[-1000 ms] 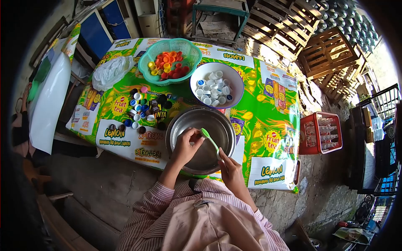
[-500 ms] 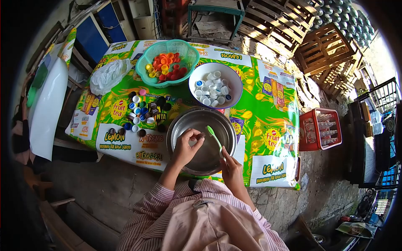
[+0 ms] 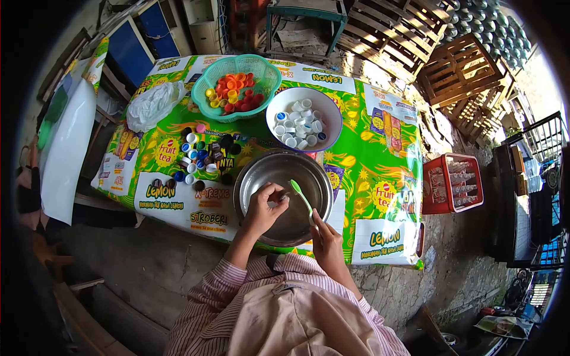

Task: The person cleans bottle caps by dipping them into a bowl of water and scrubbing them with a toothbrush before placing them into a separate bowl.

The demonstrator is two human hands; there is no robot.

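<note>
Over the steel basin [image 3: 246,172], my left hand [image 3: 265,204] pinches a small dark bottle cap [image 3: 285,193] between thumb and fingers, and much of the cap is hidden. My right hand [image 3: 326,236] grips the handle of a green-and-white toothbrush [image 3: 301,196], its head up and close beside the cap. To the left of the basin lie loose bottle caps [image 3: 202,155] in blue, white, brown and black. Behind the basin is a white bowl [image 3: 332,127] with white and blue caps. A turquoise basket [image 3: 270,77] with red, orange and yellow caps stands farther back.
A crumpled white plastic bag [image 3: 153,107] lies at the table's back left. The printed green tablecloth [image 3: 380,160] covers the table. On the floor to the right stands a red crate [image 3: 436,187] of packets, with wooden pallets [image 3: 460,71] beyond it.
My hands keep nearly the same pose over the basin, cap and toothbrush still held. The whole view has shifted very slightly.
</note>
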